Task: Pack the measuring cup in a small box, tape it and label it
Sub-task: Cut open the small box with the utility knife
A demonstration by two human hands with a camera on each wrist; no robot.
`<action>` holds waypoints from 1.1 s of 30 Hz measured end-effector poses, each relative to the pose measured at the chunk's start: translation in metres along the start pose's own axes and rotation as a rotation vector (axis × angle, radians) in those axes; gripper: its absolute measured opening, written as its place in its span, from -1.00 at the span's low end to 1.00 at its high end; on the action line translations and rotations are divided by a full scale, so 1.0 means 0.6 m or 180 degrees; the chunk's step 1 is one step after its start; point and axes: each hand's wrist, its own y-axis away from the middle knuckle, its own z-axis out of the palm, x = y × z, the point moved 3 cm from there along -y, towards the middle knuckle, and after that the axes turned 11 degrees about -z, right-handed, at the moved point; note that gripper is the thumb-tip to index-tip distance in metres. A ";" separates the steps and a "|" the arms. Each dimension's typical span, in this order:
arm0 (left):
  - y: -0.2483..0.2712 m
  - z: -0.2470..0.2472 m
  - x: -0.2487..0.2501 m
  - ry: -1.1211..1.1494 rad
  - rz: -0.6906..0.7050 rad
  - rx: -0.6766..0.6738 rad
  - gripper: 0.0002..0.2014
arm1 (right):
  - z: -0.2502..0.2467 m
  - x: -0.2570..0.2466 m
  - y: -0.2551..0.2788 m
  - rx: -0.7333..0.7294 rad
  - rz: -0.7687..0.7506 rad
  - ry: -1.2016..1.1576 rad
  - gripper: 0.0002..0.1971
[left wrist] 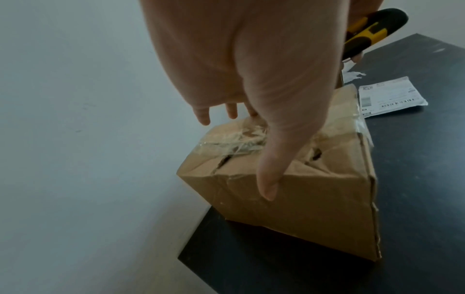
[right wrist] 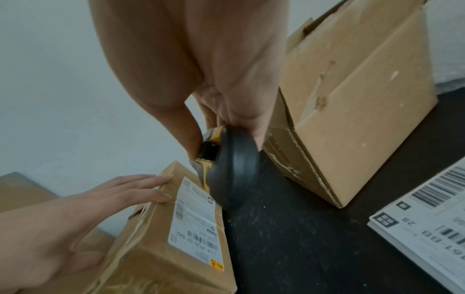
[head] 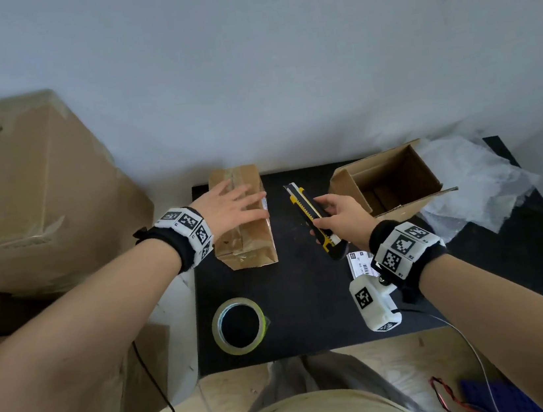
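**Hands on taped box and knife**

Flat, my left hand (head: 229,208) rests with straight fingers atop the taped box (head: 245,240). My right hand (head: 340,214) grips the utility knife (head: 313,217) just beside it; tape roll (head: 239,326) sits nearer me.

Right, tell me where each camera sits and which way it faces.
Head: on the head, facing down at the black table; both forearms show.
Left wrist: along the left hand, resting on the taped box.
Right wrist: along the right hand, gripping the utility knife.
All three share the taped box and knife.
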 end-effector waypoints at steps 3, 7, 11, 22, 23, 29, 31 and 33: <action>-0.001 0.003 -0.011 0.0269 -0.0156 -0.0082 -0.03 | -0.003 0.004 0.004 0.0013 -0.0017 -0.0012 -0.47; -0.006 0.012 -0.026 0.0617 -0.0463 -0.0191 0.07 | -0.005 0.008 0.005 0.0006 -0.0021 0.0008 -0.46; -0.010 0.022 -0.036 0.1057 -0.0808 -0.0062 0.08 | -0.005 0.013 0.003 0.0006 0.0020 -0.0028 -0.46; -0.006 0.049 -0.050 0.2210 -0.1302 -0.0151 0.07 | 0.009 0.013 -0.001 -0.0200 0.0045 -0.0279 -0.45; -0.007 0.049 -0.050 0.2231 -0.1297 -0.0139 0.06 | 0.011 0.013 0.000 -0.0223 0.0043 -0.0281 -0.45; -0.009 0.049 -0.053 0.2290 -0.1264 -0.0034 0.04 | 0.017 0.016 -0.001 -0.0206 0.0028 -0.0234 -0.45; -0.009 0.049 -0.054 0.2288 -0.1260 -0.0015 0.04 | 0.017 0.016 -0.001 -0.0204 0.0020 -0.0260 -0.45; -0.010 0.049 -0.053 0.2291 -0.1258 -0.0025 0.04 | 0.018 0.015 -0.001 -0.0214 0.0001 -0.0264 -0.45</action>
